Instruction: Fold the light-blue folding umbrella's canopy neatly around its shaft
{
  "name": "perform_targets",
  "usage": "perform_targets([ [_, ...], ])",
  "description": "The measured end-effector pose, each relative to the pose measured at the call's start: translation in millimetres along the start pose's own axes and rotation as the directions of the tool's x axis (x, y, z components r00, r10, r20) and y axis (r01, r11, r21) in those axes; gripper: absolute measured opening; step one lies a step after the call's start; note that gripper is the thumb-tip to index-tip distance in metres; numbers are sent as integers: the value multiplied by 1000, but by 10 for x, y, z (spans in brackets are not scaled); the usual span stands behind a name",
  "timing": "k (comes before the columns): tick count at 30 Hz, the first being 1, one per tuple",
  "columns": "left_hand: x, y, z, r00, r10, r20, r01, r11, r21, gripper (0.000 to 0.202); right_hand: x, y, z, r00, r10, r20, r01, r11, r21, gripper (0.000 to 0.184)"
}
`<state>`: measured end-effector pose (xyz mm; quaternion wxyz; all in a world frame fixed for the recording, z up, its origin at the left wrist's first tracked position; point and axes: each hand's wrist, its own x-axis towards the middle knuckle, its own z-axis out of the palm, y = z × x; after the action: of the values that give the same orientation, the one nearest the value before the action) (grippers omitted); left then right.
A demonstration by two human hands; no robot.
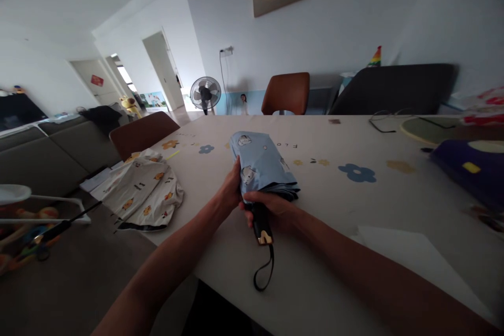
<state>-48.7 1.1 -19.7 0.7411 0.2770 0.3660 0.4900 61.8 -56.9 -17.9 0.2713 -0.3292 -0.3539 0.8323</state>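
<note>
A folded light-blue umbrella [262, 160] with white cartoon animals lies over the table, its canopy pointing away from me. Its black handle with a gold-coloured end points toward me, and a black wrist strap hangs from it. My left hand [231, 185] grips the canopy's left side, thumb along the edge, its other fingers mostly hidden. My right hand [273, 209] is closed around the umbrella where canopy meets handle, thumb across the top. On the left of the table, a second umbrella [147, 191], cream with small orange figures, lies loosely folded, its shaft and dark handle jutting past the edge.
The white table [220, 252] has flower prints. On its right are a paper sheet [417, 257], glasses [381, 125] and a dark purple item [472, 168]. Brown chairs [285, 93] and a fan [205, 93] stand beyond; toys [35, 231] lie at floor level, left.
</note>
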Motion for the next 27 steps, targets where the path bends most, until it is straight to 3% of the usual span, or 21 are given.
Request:
perform_targets([
  [7,-88,-4,81,997,-50,55,49,999,24,60,28,14,-49,998,20,52,-15,995,-98,24],
  [9,-72,-7,54,1000,31,-8,-29,993,118,56,47,31,-29,999,-14,-44,8,991,-130,25],
  [11,-38,13,-5,963,230,-138,-182,939,293,47,77,59,5,978,-66,-198,33,985,-167,26],
  [13,-16,70,-62,861,448,-239,-314,840,443,34,113,90,38,946,-99,-307,42,981,-187,27],
  [15,-31,157,-72,708,667,-231,-461,684,565,33,146,117,59,934,-107,-341,50,984,-170,27],
  [16,-54,204,-46,631,759,-161,-529,573,626,34,159,129,64,931,-108,-349,56,986,-155,27],
  [18,-116,289,78,512,849,133,-632,267,727,29,174,147,67,922,-114,-371,66,988,-140,25],
  [19,-144,323,171,503,803,318,-669,129,732,28,177,156,67,917,-123,-381,74,987,-141,24],
  [20,-162,352,277,524,700,485,-704,35,709,30,177,164,67,913,-132,-387,81,986,-145,23],
  [22,-153,394,493,551,431,715,-776,-51,629,37,169,181,69,911,-143,-387,89,984,-155,23],
  [24,-81,427,669,553,213,805,-814,-66,577,38,157,193,73,909,-157,-385,99,981,-166,23],
  [27,74,484,800,593,29,805,-801,-86,593,31,144,197,83,903,-165,-396,88,975,-205,24],
])
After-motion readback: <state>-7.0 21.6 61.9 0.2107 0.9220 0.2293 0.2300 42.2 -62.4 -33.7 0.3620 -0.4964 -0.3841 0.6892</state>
